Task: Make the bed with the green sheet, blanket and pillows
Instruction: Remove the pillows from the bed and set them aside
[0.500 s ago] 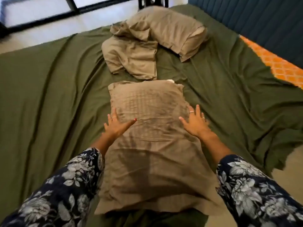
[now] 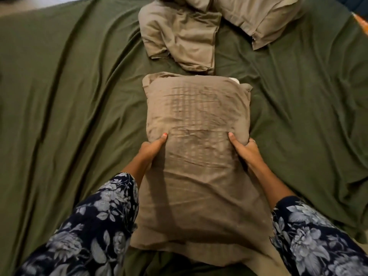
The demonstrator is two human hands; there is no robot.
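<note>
Both hands grasp the near tan pillow (image 2: 197, 156) by its sides, left hand (image 2: 152, 149) and right hand (image 2: 244, 149) with thumbs on top; it lies mid-bed on the green sheet (image 2: 69, 116).

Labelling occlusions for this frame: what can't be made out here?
- Head view: the fingers of the left hand and right hand are tucked around the sides of the near pillow; only the thumbs show.
- Far pillow: its top is cut off by the upper edge.
- Loose tan pillowcase: its folds hide whether anything is inside.
- Green sheet: its edges run out of frame.
</note>
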